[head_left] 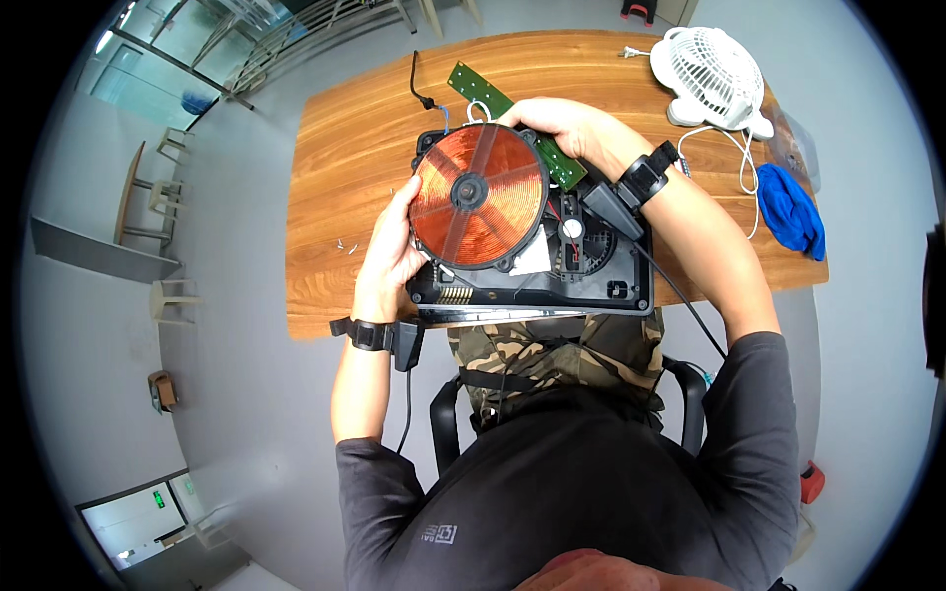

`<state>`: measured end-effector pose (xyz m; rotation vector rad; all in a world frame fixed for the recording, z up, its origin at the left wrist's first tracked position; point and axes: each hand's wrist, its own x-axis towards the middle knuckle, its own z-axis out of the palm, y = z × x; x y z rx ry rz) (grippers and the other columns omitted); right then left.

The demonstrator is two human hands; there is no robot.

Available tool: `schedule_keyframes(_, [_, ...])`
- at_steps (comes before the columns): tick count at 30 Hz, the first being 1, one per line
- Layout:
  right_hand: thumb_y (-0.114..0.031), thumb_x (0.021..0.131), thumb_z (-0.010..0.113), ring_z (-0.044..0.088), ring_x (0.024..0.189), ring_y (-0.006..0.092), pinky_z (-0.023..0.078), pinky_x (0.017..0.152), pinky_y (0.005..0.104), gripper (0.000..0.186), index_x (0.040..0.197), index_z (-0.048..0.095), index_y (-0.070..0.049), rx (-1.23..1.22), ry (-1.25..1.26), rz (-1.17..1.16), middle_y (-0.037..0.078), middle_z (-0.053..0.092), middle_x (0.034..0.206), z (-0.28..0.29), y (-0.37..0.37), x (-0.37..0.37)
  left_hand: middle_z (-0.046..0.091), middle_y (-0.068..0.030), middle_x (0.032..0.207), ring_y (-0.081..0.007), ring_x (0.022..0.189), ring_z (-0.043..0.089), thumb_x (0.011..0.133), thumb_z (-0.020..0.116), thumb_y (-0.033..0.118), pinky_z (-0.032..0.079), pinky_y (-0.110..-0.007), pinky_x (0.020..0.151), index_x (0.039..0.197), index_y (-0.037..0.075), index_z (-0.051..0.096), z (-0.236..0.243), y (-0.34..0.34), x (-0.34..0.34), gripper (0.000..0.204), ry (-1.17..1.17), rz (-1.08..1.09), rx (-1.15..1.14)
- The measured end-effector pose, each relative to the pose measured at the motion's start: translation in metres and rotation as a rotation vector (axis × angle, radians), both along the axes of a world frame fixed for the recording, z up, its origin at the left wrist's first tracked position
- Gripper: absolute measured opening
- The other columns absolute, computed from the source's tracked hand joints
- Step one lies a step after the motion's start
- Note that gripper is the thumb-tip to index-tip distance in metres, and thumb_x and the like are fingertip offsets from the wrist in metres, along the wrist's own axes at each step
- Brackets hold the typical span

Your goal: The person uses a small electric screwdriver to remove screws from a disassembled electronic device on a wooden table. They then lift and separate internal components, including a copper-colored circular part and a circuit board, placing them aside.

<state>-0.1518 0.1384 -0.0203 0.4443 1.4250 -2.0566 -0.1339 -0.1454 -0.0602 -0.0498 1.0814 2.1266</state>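
Observation:
A round copper induction coil (pixel 512 187) with a black hub and rim is raised and tilted over the left part of an open black induction cooker housing (pixel 493 294). My left hand (pixel 390 246) is closed on the coil's left edge, thumb on the rim, its other fingers partly hidden beneath. At the far right edge, my right hand (pixel 552 116) grips the coil; most of its fingers are hidden. A green circuit board (pixel 480 87) lies slanted behind the coil, passing under my right hand. Inside the housing, a black cooling fan (pixel 594 251) shows beside a white patch (pixel 532 254).
A black power cord (pixel 418 84) lies behind the housing. Small screws (pixel 347 246) rest on the wooden table (pixel 330 177) at left. Far right are a white fan (pixel 708 74) with its cable, a blue cloth (pixel 791 212) and a clear plastic container (pixel 793 148).

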Motion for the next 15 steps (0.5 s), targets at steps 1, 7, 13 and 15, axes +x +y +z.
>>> schedule_keyframes(1, [-0.006, 0.086, 0.069, 0.072, 0.067, 0.0197, 0.064, 0.064, 0.0326, 0.011, 0.093, 0.067, 0.002, -0.021, 0.000, 0.016, 0.011, 0.073, 0.085, -0.005, 0.002, -0.003, 0.066, -0.0176, 0.131, -0.0265, 0.112, 0.071, 0.109, 0.051, 0.034, 0.066, -0.041, 0.088, 0.140, 0.000, 0.053, 0.000, 0.000, 0.001, 0.046, 0.004, -0.017, 0.007])
schedule_keyframes(7, [-0.012, 0.090, 0.072, 0.074, 0.071, 0.0197, 0.066, 0.066, 0.0358, 0.016, 0.097, 0.070, 0.002, -0.096, 0.027, 0.033, 0.014, 0.076, 0.091, -0.016, 0.005, -0.005, 0.066, -0.0201, 0.131, -0.0277, 0.111, 0.072, 0.110, 0.048, 0.034, 0.068, -0.041, 0.084, 0.143, -0.001, 0.048, -0.001, 0.004, 0.004, 0.048, 0.044, 0.006, -0.003])
schedule_keyframes(13, [-0.031, 0.094, 0.078, 0.063, 0.065, 0.0093, 0.054, 0.058, 0.0241, 0.033, 0.103, 0.073, 0.000, 0.106, 0.208, 0.057, 0.008, 0.076, 0.095, -0.001, 0.006, 0.010, 0.066, -0.0197, 0.131, -0.0271, 0.111, 0.072, 0.109, 0.051, 0.030, 0.067, -0.041, 0.084, 0.143, -0.001, 0.048, -0.005, 0.003, 0.008, 0.046, 0.087, 0.056, 0.023])
schedule_keyframes(15, [-0.036, 0.094, 0.078, 0.055, 0.060, 0.0044, 0.047, 0.053, 0.0207, 0.036, 0.103, 0.073, -0.001, 0.224, 0.243, 0.053, 0.006, 0.075, 0.094, 0.005, 0.015, 0.011, 0.066, -0.0195, 0.130, -0.0270, 0.110, 0.072, 0.109, 0.051, 0.029, 0.067, -0.040, 0.084, 0.142, -0.001, 0.049, -0.003, -0.002, 0.009, 0.045, 0.102, 0.050, 0.057])
